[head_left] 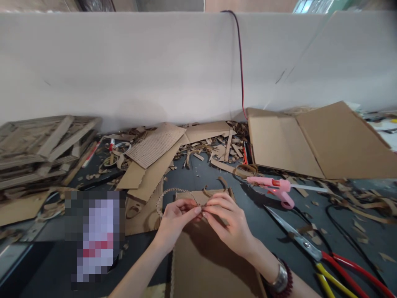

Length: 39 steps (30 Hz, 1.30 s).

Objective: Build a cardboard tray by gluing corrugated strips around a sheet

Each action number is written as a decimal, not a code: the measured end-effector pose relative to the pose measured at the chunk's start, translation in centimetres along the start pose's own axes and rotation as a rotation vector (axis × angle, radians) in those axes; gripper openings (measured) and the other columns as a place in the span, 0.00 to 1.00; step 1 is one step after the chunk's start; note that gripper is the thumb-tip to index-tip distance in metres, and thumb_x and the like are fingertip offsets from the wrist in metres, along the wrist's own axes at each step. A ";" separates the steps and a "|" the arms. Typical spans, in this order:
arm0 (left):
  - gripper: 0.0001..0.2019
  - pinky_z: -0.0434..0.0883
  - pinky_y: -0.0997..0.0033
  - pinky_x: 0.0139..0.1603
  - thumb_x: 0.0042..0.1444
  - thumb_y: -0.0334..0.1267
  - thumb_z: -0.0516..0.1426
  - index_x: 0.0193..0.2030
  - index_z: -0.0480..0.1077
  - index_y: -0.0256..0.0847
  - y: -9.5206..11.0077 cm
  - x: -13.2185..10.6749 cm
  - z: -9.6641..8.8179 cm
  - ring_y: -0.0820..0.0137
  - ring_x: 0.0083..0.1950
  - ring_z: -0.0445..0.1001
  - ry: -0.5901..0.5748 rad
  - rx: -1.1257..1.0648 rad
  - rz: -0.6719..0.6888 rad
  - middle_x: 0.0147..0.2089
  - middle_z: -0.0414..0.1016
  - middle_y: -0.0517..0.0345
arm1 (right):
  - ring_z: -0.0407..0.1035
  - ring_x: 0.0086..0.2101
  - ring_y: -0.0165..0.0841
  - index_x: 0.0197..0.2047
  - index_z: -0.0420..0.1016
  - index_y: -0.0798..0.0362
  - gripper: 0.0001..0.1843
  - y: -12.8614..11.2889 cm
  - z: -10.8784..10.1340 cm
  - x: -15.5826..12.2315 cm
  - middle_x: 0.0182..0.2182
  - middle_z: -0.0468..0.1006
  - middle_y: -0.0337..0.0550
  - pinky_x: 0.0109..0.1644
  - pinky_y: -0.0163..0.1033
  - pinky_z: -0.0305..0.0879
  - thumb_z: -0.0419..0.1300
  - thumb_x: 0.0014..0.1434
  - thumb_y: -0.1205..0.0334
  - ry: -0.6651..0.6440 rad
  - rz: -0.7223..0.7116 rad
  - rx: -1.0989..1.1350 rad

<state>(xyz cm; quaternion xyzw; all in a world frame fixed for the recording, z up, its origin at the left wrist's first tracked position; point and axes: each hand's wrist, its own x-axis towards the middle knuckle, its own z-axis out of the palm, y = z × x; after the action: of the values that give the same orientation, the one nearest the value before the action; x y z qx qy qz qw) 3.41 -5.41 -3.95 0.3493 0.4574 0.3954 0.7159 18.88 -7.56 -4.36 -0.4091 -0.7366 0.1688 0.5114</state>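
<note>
Your left hand (176, 221) and right hand (228, 223) are both closed in a pinch on a thin cardboard strip (169, 191), fingertips meeting near one end. The strip curves in an arc above your left hand, at lower centre of the frame, over a cardboard sheet (207, 265) on the dark worktop (192, 174). A pink glue gun (273, 186) lies just beyond your right hand, and scissors (297, 236) with red and yellow handles lie at lower right. Stacked cardboard frames (46, 145) sit at the left.
</note>
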 end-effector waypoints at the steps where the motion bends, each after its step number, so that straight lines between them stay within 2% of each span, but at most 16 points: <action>1: 0.11 0.71 0.78 0.32 0.39 0.35 0.66 0.27 0.70 0.34 0.0 0.0 0.0 0.76 0.25 0.72 0.005 0.011 0.005 0.24 0.74 0.61 | 0.65 0.35 0.34 0.33 0.74 0.53 0.08 0.0 0.0 0.0 0.29 0.75 0.43 0.40 0.43 0.68 0.56 0.54 0.73 -0.005 0.000 0.008; 16: 0.12 0.71 0.76 0.30 0.36 0.38 0.67 0.25 0.70 0.34 -0.2 0.1 0.0 0.75 0.23 0.72 0.012 0.042 0.035 0.21 0.73 0.61 | 0.64 0.34 0.33 0.32 0.74 0.54 0.08 -0.2 -0.1 -0.1 0.29 0.74 0.44 0.38 0.42 0.68 0.55 0.54 0.74 -0.042 0.010 0.041; 24: 0.12 0.71 0.77 0.29 0.32 0.35 0.68 0.23 0.70 0.35 -0.1 0.0 0.2 0.76 0.23 0.71 0.030 0.037 0.062 0.21 0.73 0.62 | 0.64 0.34 0.34 0.36 0.72 0.53 0.10 0.0 0.0 -0.3 0.30 0.73 0.44 0.38 0.43 0.69 0.54 0.54 0.75 -0.048 -0.050 -0.011; 39: 0.10 0.71 0.79 0.27 0.37 0.36 0.66 0.25 0.70 0.35 -0.2 0.0 0.0 0.76 0.22 0.72 -0.001 0.049 0.079 0.19 0.73 0.63 | 0.63 0.35 0.34 0.36 0.72 0.56 0.09 0.1 -0.2 -0.3 0.30 0.73 0.47 0.39 0.41 0.69 0.56 0.52 0.77 -0.071 -0.123 -0.015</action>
<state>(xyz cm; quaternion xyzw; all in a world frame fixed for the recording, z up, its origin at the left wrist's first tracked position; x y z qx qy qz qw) 3.49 -5.51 -4.13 0.3847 0.4524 0.4118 0.6912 19.18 -7.81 -4.52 -0.3605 -0.7794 0.1457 0.4914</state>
